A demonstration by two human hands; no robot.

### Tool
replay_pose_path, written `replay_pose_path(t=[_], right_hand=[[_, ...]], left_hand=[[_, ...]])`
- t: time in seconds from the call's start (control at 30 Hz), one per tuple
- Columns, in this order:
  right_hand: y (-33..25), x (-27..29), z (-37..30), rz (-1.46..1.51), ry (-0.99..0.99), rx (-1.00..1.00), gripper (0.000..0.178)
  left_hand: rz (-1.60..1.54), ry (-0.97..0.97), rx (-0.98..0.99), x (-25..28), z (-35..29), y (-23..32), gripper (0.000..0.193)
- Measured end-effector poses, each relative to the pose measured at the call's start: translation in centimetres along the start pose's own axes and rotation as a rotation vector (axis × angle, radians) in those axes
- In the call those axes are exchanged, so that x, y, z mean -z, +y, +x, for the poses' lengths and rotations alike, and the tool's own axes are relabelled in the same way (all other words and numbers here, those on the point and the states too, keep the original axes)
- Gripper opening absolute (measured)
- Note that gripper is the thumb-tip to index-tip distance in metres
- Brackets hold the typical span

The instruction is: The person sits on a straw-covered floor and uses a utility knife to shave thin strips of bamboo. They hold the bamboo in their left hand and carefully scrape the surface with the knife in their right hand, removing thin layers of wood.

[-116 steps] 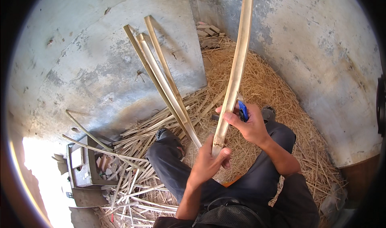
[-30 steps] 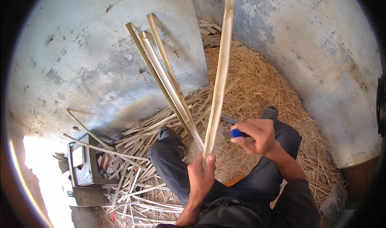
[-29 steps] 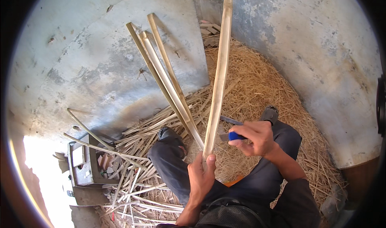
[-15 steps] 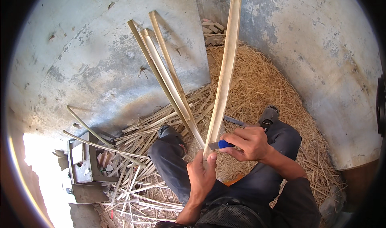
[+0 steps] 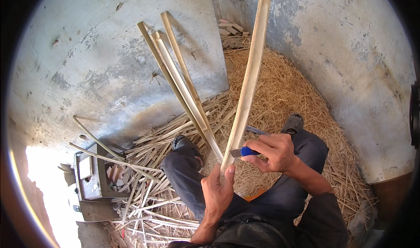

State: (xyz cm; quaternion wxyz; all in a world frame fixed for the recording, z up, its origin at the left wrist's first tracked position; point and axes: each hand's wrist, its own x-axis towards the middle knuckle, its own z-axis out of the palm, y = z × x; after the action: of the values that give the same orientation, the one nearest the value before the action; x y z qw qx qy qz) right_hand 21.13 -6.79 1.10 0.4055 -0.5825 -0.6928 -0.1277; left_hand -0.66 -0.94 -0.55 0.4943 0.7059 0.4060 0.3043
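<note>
Blue knife at the bamboo strip, just above the left hand

The strip's long axis goes from the top edge of the frame, right of centre, down to the lower centre, its bottom leaning leftward. The left hand is the nearer one: it is closed around this lower end. The right hand grips the knife, to the right of the strip, near but apart. The blade points left, over the strip's right edge; whether it touches, I cannot tell surely.
</note>
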Motion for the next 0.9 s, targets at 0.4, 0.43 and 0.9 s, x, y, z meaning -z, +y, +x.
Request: replay_pose_path(t=[0.4, 0.43, 0.9], right_hand=[[0.3, 0.7, 0.7, -0.039, 0.048, -0.046, 0.028], [1.2, 1.2, 1.2, -0.032, 0.08, -0.088, 0.028], [2.6, 0.6, 1.3, -0.039, 0.091, -0.098, 0.03]], left_hand=[[0.037, -0.022, 0.007, 0.3, -0.4, 0.2, 0.034], [0.053, -0.027, 0.012, 0.3, -0.7, 0.1, 0.034], [0.046, -0.065, 0.104, 1.3, -2.2, -1.3, 0.036]])
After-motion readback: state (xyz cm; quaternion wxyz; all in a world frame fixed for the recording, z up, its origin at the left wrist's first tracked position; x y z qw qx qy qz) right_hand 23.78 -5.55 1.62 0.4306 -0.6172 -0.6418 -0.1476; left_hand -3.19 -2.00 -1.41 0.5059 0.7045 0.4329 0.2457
